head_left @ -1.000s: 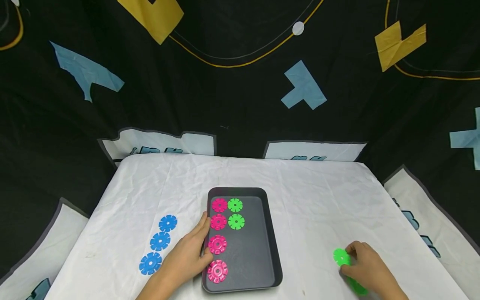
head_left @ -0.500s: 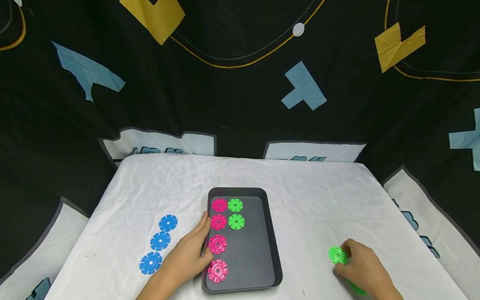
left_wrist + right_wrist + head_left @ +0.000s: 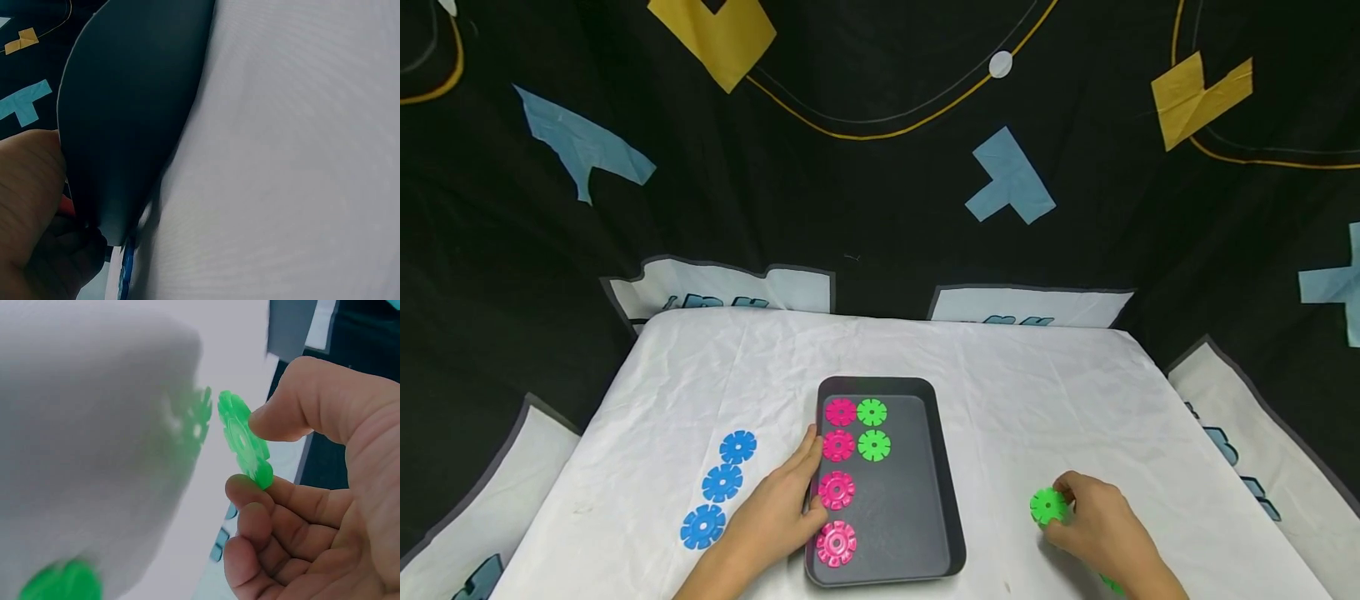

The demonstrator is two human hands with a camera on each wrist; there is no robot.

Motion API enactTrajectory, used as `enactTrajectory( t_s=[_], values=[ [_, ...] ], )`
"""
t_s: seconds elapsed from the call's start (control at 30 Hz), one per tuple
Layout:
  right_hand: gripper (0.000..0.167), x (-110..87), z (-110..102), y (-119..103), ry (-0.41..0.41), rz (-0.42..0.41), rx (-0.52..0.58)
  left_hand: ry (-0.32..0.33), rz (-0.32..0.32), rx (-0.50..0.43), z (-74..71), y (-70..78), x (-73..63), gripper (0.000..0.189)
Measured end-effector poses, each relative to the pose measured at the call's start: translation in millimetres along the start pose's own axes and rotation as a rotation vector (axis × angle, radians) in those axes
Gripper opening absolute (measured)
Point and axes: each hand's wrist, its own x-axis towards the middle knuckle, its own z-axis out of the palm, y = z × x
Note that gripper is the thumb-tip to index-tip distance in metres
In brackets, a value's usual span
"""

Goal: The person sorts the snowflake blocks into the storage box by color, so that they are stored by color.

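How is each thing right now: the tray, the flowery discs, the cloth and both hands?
White cloth: spread out, wrinkled.
Tray: partly filled.
Four pink discs: flat in the tray.
Two green discs: flat in the tray, beside pink ones.
Held green disc: pinched, off the cloth.
Other green: mostly out of sight.
Three blue discs: flat on the cloth, slanting row.
Left hand: touching the tray.
Right hand: pinching a green disc.

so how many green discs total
4: two green discs in the tray, a third pinched by the right hand, a fourth partly hidden on the cloth; more may be hidden.
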Motion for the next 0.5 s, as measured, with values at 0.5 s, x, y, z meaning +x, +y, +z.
enactTrajectory(
  t_s=[0.5],
  values=[
    [0.030,14.9,-2.3,-46.6,0.237,-0.275,0.024,0.010,-0.005,0.003,0.8,0.3,0.0,0.080]
  ],
)
